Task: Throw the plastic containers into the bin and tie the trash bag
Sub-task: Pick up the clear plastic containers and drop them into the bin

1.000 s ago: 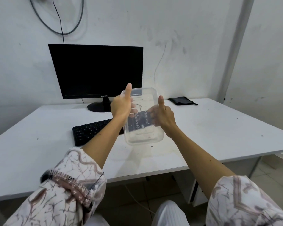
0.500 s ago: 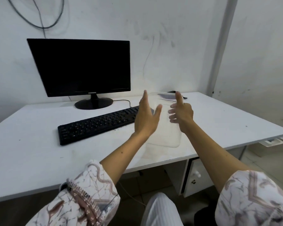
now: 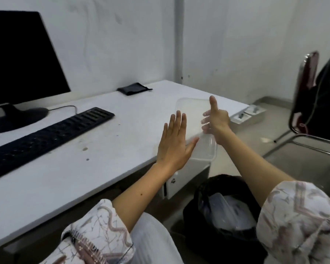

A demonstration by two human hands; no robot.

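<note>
Container: a clear rectangular plastic container (image 3: pixel 198 130) is held in the air over the right end of the white desk (image 3: pixel 74 168), tilted, its near edge past the desk's right edge.
Right hand: the right hand (image 3: pixel 216 121) grips the container's right side, thumb pointing up along the outside and fingers curled round so that they show through the clear plastic.
Left hand: the left hand (image 3: pixel 174 141) is spread flat with straight fingers, holding nothing; it is just left of the container with the thumb tip at or near the container's left wall. Contact cannot be confirmed.
Bin: a bin lined with a black trash bag (image 3: pixel 204 212) stands on the floor at the near right, below and nearer than the held container. Clear plastic containers (image 3: pixel 229 212) already lie inside it. The bag mouth is open and untied.
Desk items: a black monitor (image 3: pixel 21 60) stands at the far left, a black keyboard (image 3: pixel 46 134) lies in front of it, and a small black pouch (image 3: pixel 133 88) lies at the far edge by the wall.
Surroundings: a metal-framed chair (image 3: pixel 312 103) stands at the far right, well apart from the bin.
</note>
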